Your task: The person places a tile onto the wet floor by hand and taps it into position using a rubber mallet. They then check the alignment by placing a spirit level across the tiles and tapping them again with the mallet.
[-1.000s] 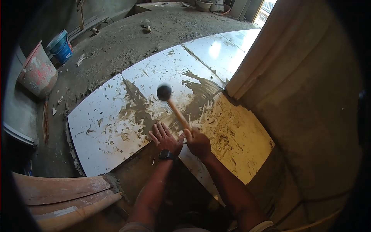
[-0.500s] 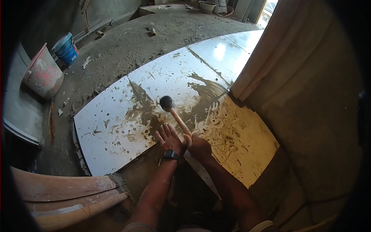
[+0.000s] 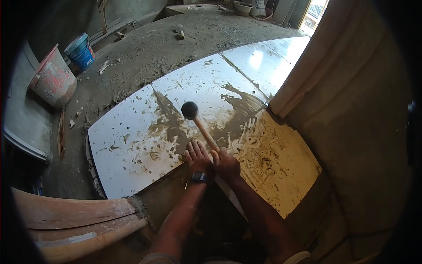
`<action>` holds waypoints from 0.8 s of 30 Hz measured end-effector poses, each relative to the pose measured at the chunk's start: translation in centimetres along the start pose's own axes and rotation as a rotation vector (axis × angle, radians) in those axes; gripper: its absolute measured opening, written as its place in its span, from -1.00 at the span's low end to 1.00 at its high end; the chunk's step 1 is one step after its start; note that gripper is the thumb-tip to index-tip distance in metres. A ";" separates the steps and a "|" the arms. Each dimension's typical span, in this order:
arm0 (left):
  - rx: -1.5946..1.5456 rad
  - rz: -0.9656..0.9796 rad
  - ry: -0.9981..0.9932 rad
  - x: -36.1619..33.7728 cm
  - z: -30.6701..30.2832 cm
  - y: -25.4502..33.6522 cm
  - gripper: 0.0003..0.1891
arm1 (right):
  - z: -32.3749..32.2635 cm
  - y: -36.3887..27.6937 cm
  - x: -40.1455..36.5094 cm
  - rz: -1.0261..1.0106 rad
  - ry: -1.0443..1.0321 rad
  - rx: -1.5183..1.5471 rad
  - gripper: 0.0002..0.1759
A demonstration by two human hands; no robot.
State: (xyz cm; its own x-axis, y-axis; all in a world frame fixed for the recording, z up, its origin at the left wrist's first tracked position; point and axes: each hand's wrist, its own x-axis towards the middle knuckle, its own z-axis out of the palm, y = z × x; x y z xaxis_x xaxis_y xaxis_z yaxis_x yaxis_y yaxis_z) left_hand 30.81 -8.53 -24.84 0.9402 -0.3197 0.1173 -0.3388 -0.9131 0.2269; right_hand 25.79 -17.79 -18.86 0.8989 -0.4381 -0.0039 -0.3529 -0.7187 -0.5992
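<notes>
Far left of the left grip (image 3: 199, 157), spread flat on the tile (image 3: 127, 132), stand a red bucket (image 3: 52, 82) and a blue bucket (image 3: 81, 53). The right grip (image 3: 227, 163) clasps the mallet (image 3: 203, 130), its head beyond it.

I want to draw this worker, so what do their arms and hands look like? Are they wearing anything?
Both forearms are bare, and there are no gloves on the left hand or the right hand. A dark wristwatch with a black band sits on the left wrist. Light-coloured sleeve edges just show at the bottom of the picture, near each elbow.
</notes>
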 end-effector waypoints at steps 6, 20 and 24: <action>-0.009 -0.001 -0.010 -0.4 0.4 0.2 -0.10 | -0.6 1.0 -0.4 0.099 -0.015 -0.007 -0.50; -0.163 -0.012 0.054 -0.7 -0.2 0.2 0.12 | -8.1 9.3 -16.3 0.412 0.160 0.254 -0.53; -0.137 -0.010 0.019 -0.9 -0.2 0.1 0.12 | -9.8 10.3 -18.5 0.521 0.074 -0.004 -0.56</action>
State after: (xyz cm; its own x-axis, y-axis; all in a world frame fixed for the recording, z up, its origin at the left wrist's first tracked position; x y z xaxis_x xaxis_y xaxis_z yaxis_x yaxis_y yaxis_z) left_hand 29.95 -8.33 -24.69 0.9431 -0.3047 0.1328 -0.3323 -0.8725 0.3581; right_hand 2.98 -22.39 -17.17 0.5830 -0.7750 -0.2441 -0.7495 -0.3969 -0.5299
